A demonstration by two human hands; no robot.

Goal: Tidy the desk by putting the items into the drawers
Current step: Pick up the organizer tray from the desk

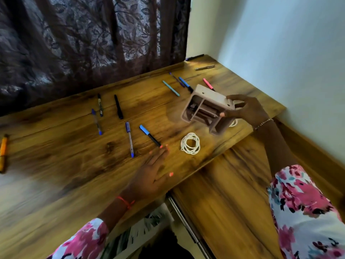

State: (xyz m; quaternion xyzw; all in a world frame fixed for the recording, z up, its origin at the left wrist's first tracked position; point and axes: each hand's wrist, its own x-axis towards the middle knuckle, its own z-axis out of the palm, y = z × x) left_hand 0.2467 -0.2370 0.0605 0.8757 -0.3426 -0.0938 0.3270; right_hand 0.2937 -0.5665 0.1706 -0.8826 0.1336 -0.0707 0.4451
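With fingers [230,114] and thumb of the right hand [250,111] curled round the drawer box [205,101], tipping it near the right edge of the desk [65,161], likely to face its slots. Left hand [153,172] flat, fingers straight, stretched toward the blue marker [149,135] by the front edge, presumably next in.

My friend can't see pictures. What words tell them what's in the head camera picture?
A person's right hand grips a small beige drawer box, tilted, near the right end of a wooden desk. The left hand lies flat on the desk beside a blue-capped pen. More pens lie scattered, and a white cord coil sits near the box.
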